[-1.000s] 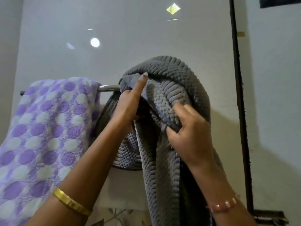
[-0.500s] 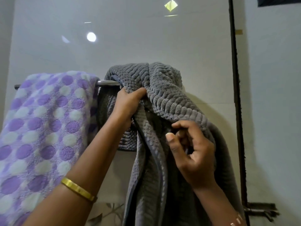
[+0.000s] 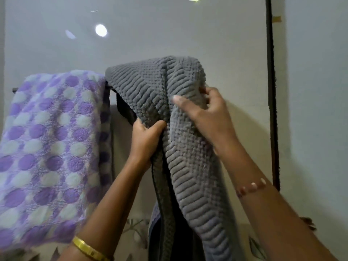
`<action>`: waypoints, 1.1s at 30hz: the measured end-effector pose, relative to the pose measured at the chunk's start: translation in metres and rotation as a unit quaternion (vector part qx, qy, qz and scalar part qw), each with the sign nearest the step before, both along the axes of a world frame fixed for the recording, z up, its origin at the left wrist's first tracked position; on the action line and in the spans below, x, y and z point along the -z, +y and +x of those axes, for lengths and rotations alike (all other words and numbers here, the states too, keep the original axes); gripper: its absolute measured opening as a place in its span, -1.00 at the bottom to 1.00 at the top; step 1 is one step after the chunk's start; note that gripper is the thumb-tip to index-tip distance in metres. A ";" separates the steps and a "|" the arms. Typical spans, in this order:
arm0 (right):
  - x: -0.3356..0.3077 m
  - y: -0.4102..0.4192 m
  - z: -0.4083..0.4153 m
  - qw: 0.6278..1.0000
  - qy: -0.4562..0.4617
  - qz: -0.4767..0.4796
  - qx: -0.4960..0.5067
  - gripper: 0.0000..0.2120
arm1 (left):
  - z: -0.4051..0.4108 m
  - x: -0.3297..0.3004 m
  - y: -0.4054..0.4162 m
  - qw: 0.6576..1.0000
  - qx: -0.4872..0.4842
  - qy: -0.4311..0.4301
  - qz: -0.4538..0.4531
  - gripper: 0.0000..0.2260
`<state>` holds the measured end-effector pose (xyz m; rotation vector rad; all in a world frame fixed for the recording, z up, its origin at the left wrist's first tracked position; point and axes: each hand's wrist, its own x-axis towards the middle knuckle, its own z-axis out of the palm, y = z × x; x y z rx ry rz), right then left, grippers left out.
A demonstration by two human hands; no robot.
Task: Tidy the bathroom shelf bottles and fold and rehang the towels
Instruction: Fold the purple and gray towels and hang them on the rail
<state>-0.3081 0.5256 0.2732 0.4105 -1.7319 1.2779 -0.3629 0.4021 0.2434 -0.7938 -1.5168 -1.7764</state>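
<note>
The left hand (image 3: 146,140), at the centre of the frame, is closed in a fist around a bunched fold of the grey towel (image 3: 188,147), thumb pressed across the cloth just below the towel's upper spread. The right hand (image 3: 205,113), right of centre and a little higher, pinches the towel's right side: the thumb lies flat on the front of the ribbed cloth while the fingers (image 3: 206,91) curl around the edge behind it. Both hands touch the towel and sit close to each other, with a ridge of cloth between them.

The grey towel rises to a peak in the upper middle of the frame and hangs down in long folds to the bottom edge, between the 2 forearms. Its upper left corner reaches the towel bar (image 3: 111,88), a dark rod of which only short bits show.

In the left half of the frame, a purple and white dotted towel (image 3: 50,147) hangs draped over the same bar, just beside the grey one.

A gold bangle (image 3: 88,249) circles the left wrist at the bottom of the frame, and a beaded bracelet (image 3: 251,186) sits on the right wrist at lower right. Behind everything is a pale glossy wall (image 3: 169,31) with a round light reflection at upper left, and a dark vertical strip (image 3: 271,91) runs down the right side.
</note>
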 end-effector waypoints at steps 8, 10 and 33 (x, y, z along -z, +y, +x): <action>-0.002 -0.017 -0.019 0.995 0.088 0.010 0.048 -0.31 | 0.007 -0.007 -0.019 0.999 -0.013 -0.035 -0.008 -0.50; 0.012 -0.011 -0.015 0.994 0.104 0.027 0.010 -0.41 | 0.009 -0.011 -0.026 0.996 0.054 -0.056 0.032 -0.59; 0.166 0.006 0.007 0.999 -0.019 0.049 -0.005 -0.47 | 0.079 0.176 -0.002 0.932 -0.150 -0.329 -0.001 -0.57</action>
